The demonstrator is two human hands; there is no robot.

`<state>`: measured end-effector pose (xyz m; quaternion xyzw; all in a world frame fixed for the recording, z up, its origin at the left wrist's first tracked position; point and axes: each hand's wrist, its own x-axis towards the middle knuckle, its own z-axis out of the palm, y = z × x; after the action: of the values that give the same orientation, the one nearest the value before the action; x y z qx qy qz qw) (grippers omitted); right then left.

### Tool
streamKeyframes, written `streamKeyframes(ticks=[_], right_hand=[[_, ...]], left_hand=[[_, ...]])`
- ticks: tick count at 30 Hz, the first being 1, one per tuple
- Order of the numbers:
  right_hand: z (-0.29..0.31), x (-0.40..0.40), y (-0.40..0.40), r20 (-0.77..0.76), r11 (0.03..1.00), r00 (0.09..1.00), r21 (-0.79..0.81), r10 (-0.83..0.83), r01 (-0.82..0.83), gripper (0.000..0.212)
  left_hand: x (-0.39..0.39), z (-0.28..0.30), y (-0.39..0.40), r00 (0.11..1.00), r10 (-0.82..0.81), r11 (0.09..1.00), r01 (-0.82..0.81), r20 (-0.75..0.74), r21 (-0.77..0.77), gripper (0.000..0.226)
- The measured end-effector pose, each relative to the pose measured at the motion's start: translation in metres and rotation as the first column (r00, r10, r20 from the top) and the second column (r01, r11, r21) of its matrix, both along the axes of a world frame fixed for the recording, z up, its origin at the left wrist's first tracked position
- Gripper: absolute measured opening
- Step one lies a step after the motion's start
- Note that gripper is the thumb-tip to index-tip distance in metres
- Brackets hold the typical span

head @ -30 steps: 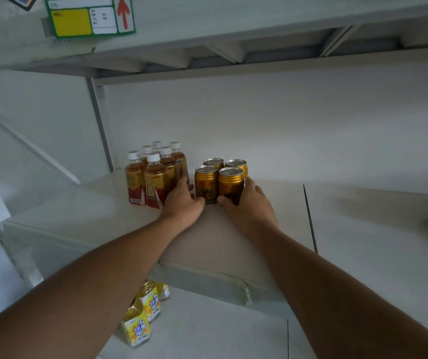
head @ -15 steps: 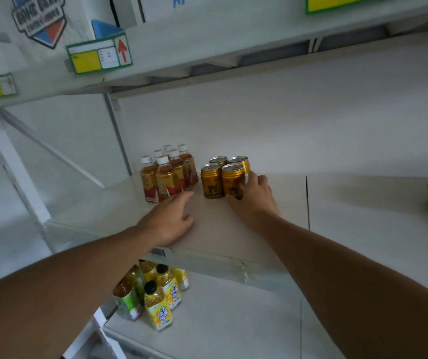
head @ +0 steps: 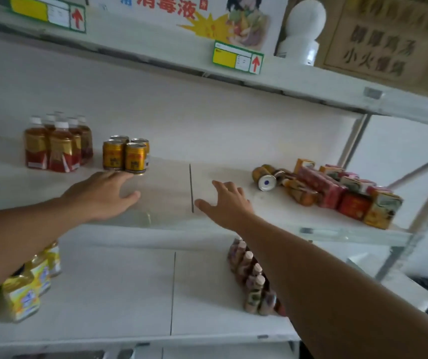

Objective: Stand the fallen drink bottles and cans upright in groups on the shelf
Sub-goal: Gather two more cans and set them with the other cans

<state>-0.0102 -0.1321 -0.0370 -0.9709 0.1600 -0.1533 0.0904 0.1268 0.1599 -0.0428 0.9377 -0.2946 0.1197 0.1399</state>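
Note:
Several brown tea bottles (head: 57,146) with white caps stand upright in a group at the left of the white shelf (head: 171,182). Beside them stand several gold cans (head: 126,155), also upright and packed together. At the right of the shelf a gold can (head: 266,177) lies on its side with its base toward me, next to fallen bottles (head: 299,193) and a heap of red and orange drink cartons (head: 350,195). My left hand (head: 104,195) rests flat and empty just in front of the gold cans. My right hand (head: 227,206) hovers with fingers spread, left of the fallen can.
Yellow bottles (head: 28,283) stand at the left of the lower shelf, and a row of small bottles with beige caps (head: 254,278) stands under my right forearm. The upper shelf carries price tags (head: 237,58), a white bottle (head: 302,32) and a cardboard box (head: 386,40).
The view has swung right, so the fallen heap now shows. My right hand has left the gold cans and moved right toward the heap. My left hand stays flat in front of the cans.

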Motion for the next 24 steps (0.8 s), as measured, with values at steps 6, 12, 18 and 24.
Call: streamKeyframes(ticks=[6,12,18,24], right_hand=[[0.012,-0.083,-0.054,-0.019,0.99,0.99,0.006,-0.137,0.138,0.09],[0.002,-0.12,-0.101,-0.015,0.983,0.984,0.04,-0.179,0.179,0.09],[-0.004,-0.131,-0.158,0.017,0.989,0.99,0.044,-0.139,0.138,0.088],[0.009,-0.13,-0.229,0.101,0.999,0.994,0.025,-0.05,0.048,0.082]], left_hand=[[-0.038,0.006,-0.055,0.998,-0.063,0.998,0.062,-0.031,-0.025,0.097],[-0.071,0.018,-0.11,0.995,-0.1,0.994,0.1,-0.002,0.051,0.084],[-0.08,0.028,-0.175,0.998,-0.06,0.994,0.06,-0.002,0.091,0.079],[-0.094,0.039,-0.269,0.999,-0.037,0.994,0.039,-0.018,0.1,0.079]])
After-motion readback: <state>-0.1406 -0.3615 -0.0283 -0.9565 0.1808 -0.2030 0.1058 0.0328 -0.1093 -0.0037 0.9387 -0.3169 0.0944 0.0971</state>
